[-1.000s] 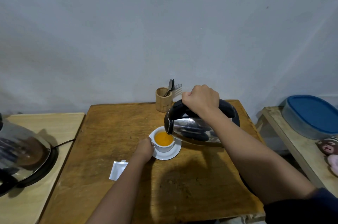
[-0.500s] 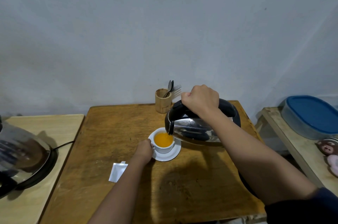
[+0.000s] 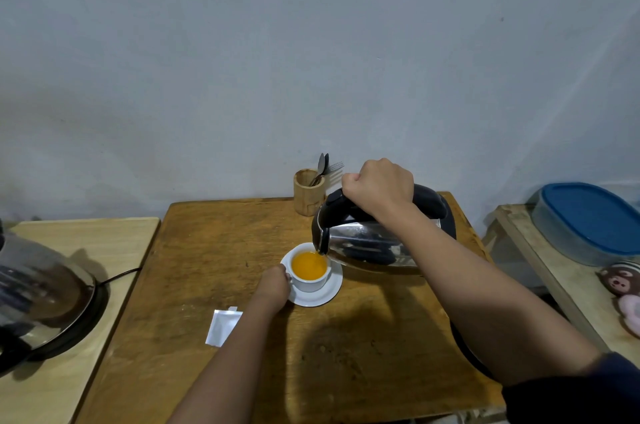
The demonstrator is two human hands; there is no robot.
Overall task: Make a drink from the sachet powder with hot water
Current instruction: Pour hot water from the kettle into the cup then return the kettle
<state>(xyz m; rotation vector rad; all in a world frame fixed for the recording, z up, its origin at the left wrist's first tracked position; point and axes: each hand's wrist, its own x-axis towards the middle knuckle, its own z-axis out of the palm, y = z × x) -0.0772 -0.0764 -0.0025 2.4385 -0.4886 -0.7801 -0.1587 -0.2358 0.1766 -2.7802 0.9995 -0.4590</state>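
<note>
A white cup stands on a white saucer near the middle of a brown wooden worktop, and every place here is given from that cup. The cup is nearly full of bright orange liquid.

Just left of the cup, the left hand rests on the saucer's edge. Its fingers are curled in against the cup's left side, seemingly at the handle, though the exact grip is hidden behind the hand.

Above and to the right of the cup, the right hand is closed in a firm fist around the black handle of a shiny steel kettle. The kettle is tilted down towards the cup, its spout right over the cup's far right rim. Whether water is flowing cannot be made out.

In front of the cup and to its left, a torn white sachet lies flat on the worktop, partly covered by the left forearm.

Behind the cup, against the wall, stands a wooden holder with spoons and a fork in it.

Far left of the cup, on a paler table, sits a round metal appliance with a black cord.

Far right of the cup, a separate bench carries a blue-lidded container.
</note>
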